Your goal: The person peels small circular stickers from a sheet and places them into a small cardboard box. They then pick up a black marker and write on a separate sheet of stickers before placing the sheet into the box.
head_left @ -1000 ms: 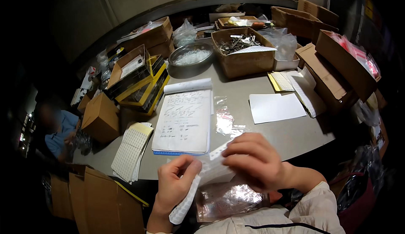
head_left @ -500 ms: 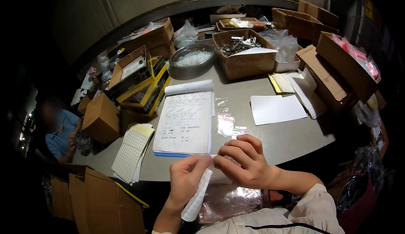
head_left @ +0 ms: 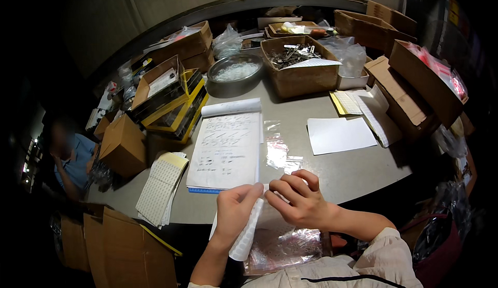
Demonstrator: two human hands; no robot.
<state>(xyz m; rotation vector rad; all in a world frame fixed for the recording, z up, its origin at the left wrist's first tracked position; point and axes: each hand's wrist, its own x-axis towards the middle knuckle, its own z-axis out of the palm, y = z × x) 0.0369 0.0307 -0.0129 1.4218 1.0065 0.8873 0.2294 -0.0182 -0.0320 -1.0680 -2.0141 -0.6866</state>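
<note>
My left hand [head_left: 236,211] pinches a curled white sheet [head_left: 247,237] with rows of pale round marks, which look like round stickers. The sheet bends down past the palm, below the table's front edge. Close beside it, my right hand [head_left: 300,201] has thumb and forefinger together at the sheet's upper edge, other fingers curled. Whether a small piece sits between those fingertips is hidden. Under both hands a clear plastic bag [head_left: 284,249] lies at my lap. Just beyond them, an open notepad [head_left: 225,148] with handwriting and small clear zip bags [head_left: 277,153] rest on the table.
Printed label sheets [head_left: 161,189] lie at the left, a blank white paper [head_left: 341,136] at the right. Farther back stand a metal bowl [head_left: 235,84] of clear pieces and a box [head_left: 301,83] of metal parts. Cardboard boxes [head_left: 123,145] flank the table; a person [head_left: 75,158] sits at far left.
Both hands have risen slightly, and the left has moved a little to the right. The sheet has shifted with them and shows more of its surface between the hands.
</note>
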